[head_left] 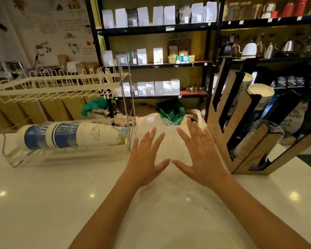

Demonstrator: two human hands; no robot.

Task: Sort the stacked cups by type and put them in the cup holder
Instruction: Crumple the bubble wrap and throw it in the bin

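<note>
Both hands flat out over the white counter (43, 203), holding nothing.

Left hand (144, 159) and right hand (201, 157) are spread, fingers splayed, thumbs nearly meeting. Stacked paper cups (70, 136) lie sideways in the wire rack (61, 155) at 9 o'clock of the left hand, just beside it. Wooden cup holder (241, 126) stands at 3 o'clock, near the right hand.

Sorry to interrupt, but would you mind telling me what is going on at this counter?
A person is sorting cups. Both the left hand and the right hand are spread open, holding nothing, reaching over the white counter toward a clear plastic bag. A mixed stack of cups lies sideways on a wire rack at left. The wooden cup holder at right already holds some cups.
</note>
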